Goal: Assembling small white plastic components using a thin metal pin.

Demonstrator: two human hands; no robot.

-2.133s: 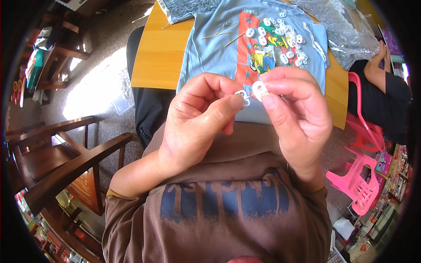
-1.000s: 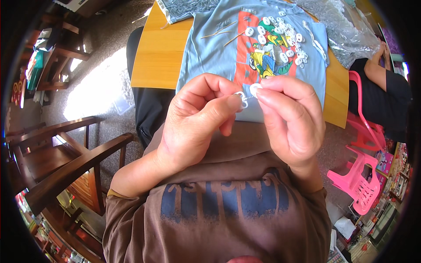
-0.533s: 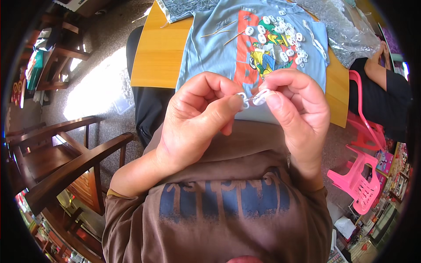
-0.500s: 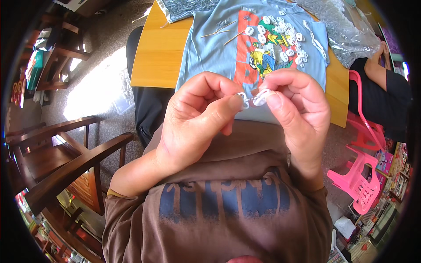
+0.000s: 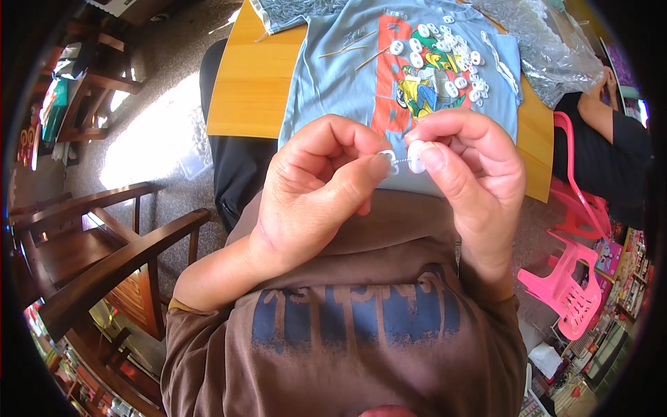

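Note:
My left hand (image 5: 313,191) pinches a small white plastic piece with open loops (image 5: 390,154) between thumb and forefinger. My right hand (image 5: 476,170) has its thumb and fingers closed on a white oval plastic piece (image 5: 416,157). A thin metal-looking link (image 5: 403,161), perhaps a spring or chain, spans the gap between the two pieces. Both hands are held above my lap, at the table's near edge. Beyond them, a pile of similar white oval pieces (image 5: 455,52) lies on a light blue T-shirt (image 5: 326,97) with a colourful print.
The T-shirt covers much of a wooden table (image 5: 246,87). Thin sticks (image 5: 345,51) lie on it; clear plastic bags (image 5: 556,55) lie at the back right. Dark wooden chairs (image 5: 125,257) stand left, a pink plastic chair (image 5: 573,285) right. Another person's arm (image 5: 597,111) shows at far right.
The white oval piece in my right hand has turned to show more of its face. The gap between the two pieces has widened slightly, baring more of the thin link.

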